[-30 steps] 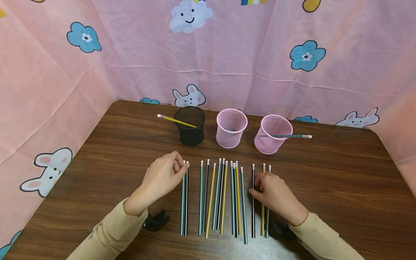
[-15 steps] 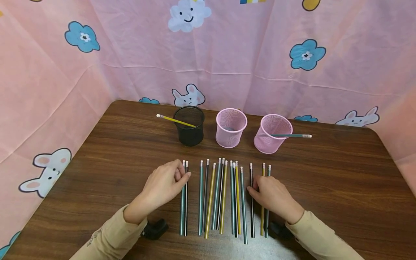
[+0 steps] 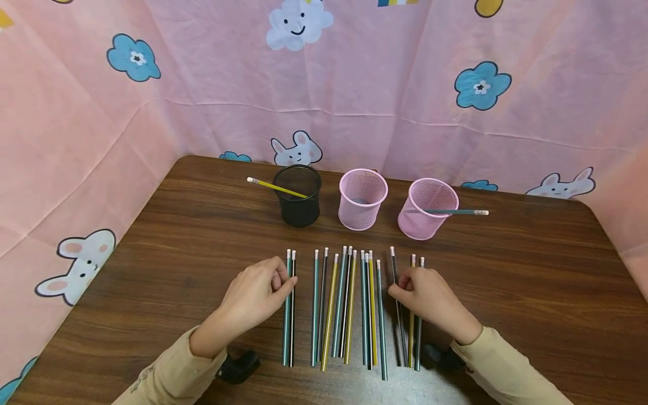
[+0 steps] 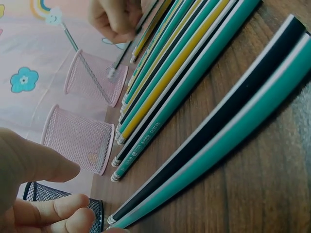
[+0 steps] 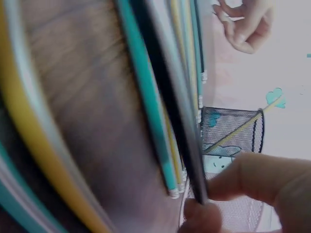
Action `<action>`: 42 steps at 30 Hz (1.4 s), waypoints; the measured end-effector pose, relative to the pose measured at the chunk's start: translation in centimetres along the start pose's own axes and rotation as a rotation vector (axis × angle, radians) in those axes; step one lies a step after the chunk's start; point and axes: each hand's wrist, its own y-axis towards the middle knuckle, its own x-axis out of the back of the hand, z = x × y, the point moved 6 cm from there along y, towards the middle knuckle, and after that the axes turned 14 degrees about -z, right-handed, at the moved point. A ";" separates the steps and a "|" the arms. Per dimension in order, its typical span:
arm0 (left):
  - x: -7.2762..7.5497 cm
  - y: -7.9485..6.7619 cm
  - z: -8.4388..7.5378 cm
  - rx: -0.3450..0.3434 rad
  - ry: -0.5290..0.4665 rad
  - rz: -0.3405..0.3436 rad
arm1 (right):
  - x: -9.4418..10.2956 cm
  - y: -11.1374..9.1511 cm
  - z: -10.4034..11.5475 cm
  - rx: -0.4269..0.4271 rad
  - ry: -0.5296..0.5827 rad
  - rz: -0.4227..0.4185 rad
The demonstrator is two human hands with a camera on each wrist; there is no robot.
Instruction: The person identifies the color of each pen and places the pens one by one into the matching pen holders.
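Note:
My right hand [image 3: 430, 295] pinches a black pencil [image 3: 393, 264] between thumb and fingertip, which shows closely in the right wrist view. The pencil slants, its eraser end pointing away from me. Below that hand lie a yellow pencil [image 3: 412, 343] and a teal pencil [image 3: 418, 346], partly covered. My left hand [image 3: 255, 292] hovers at the left pair, a teal pencil [image 3: 286, 337] and a black pencil [image 3: 292, 337]. Its thumb and fingers are apart in the left wrist view, with nothing between them.
Between the hands, several teal, black and yellow pencils [image 3: 326, 315] lie in a row. Behind them stand a black mesh cup [image 3: 300, 214] with a yellow pencil [image 3: 273, 186], a pink mesh cup [image 3: 358, 218], and another pink cup [image 3: 420, 226] with a teal pencil [image 3: 463, 212].
My right hand has taken hold of the black pencil, whose eraser end has shifted away from me and which now slants. The left hand has drawn slightly back toward me.

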 end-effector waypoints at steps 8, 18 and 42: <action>0.2 -0.2 -0.1 -0.006 -0.012 0.003 | 1.3 0.0 0.1 -0.151 0.225 -0.009; 0.3 0.2 -0.5 -0.017 -0.027 -0.009 | 2.2 0.4 0.1 -0.190 0.392 -0.062; 0.6 -0.1 -1.2 -0.026 -0.037 -0.042 | 4.1 1.1 0.8 -0.132 0.783 -0.316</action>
